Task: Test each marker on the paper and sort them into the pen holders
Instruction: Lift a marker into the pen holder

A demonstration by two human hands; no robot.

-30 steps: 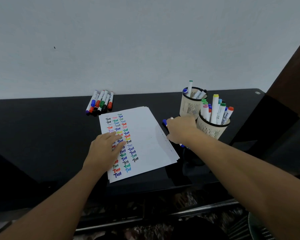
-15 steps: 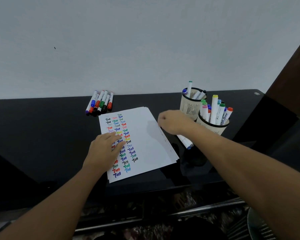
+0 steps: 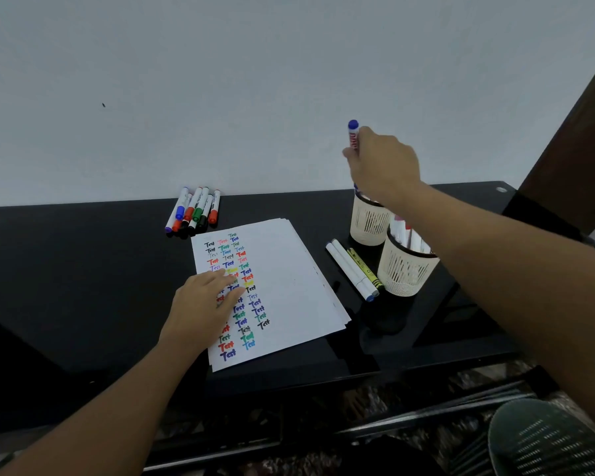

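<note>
Markers (image 3: 193,210) lie in a tight bunch at the back edge of the desk (image 3: 83,269), toward its left half, caps pointing at us; by our guess these are the ones not yet tested. Just in front of them the paper (image 3: 289,276), a small stack, sits near the desk's middle, its left side filled with columns of coloured "Test" marks. Our left hand (image 3: 203,304) rests flat on those marks, fingers straight, pinning the stack and holding nothing. Right of the paper, three loose pens (image 3: 354,273) lie side by side on the desk, close against the near holder (image 3: 406,273), which already has markers standing in it. The far holder (image 3: 370,223) stands just behind, toward the back right edge. Above it, our right hand (image 3: 382,166) is curled round a blue marker (image 3: 353,135), held upright with its blue end on top; the lower end is hidden behind the hand. We judge it is about to go into the far holder.

A marker like this should be light, stiff and smooth, so it can slip or roll. We would pinch it mid-barrel, as here, and let go only once its tip is inside the rim.
</note>
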